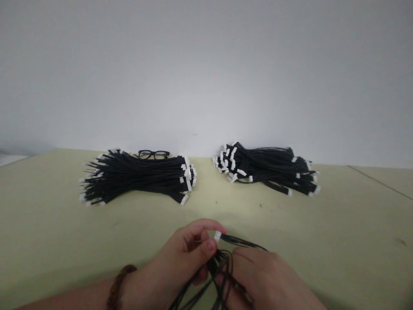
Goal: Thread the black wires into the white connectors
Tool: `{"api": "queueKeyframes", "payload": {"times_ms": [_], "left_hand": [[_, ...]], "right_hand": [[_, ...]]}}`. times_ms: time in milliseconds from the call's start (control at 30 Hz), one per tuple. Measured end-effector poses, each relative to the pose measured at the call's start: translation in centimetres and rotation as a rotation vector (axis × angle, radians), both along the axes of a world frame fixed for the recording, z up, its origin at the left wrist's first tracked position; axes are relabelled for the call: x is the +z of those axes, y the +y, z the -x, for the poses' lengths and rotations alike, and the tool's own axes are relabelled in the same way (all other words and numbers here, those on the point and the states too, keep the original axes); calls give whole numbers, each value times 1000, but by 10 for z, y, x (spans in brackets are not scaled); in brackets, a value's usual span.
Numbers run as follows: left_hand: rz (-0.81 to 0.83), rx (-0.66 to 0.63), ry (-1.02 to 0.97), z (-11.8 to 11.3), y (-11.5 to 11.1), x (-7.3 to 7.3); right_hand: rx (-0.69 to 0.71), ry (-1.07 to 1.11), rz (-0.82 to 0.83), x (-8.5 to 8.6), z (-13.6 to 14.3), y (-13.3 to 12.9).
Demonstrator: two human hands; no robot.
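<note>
Between thumb and index finger, my left hand (190, 249) pinches a small white connector (217, 236). Thin black wires (241, 242) run from that connector to the right, over toward my right hand (261, 271). More black wires loop down between the two hands to the bottom edge of the view. My right hand is curled around part of this wire harness, its fingertips mostly hidden behind the wires and the back of the hand. A braided brown bracelet (120, 286) circles my left wrist.
At the back left lies a large bundle of black wire harnesses (138, 176) with white connectors. Another such bundle (267, 168) lies at the back right. Black-framed glasses (154, 154) rest behind the left bundle, near the white wall (206, 77). The tabletop (64, 241) is pale yellow-green.
</note>
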State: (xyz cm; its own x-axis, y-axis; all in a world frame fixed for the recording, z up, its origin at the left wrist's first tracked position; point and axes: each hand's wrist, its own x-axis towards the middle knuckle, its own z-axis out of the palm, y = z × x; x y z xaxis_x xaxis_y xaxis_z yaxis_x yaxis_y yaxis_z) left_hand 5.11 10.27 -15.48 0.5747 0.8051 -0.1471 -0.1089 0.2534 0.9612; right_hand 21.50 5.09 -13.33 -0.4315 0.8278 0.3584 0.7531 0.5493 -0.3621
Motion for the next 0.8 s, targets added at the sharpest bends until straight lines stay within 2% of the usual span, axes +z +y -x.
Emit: {"api": "queueKeyframes", "payload": {"times_ms": [200,400,567,800], "left_hand": [[-69,-18,-5,2,1,-3],[31,16,7,2,2,-2],[51,18,-22,3,5,-4],[0,4,-7,3,3,-5]], "right_hand": [[-49,-22,47,6,0,0],[-113,-41,269,18,-8,3],[-113,-26,451,19,-6,5],[-144,21,362,8,-1,3]]}}
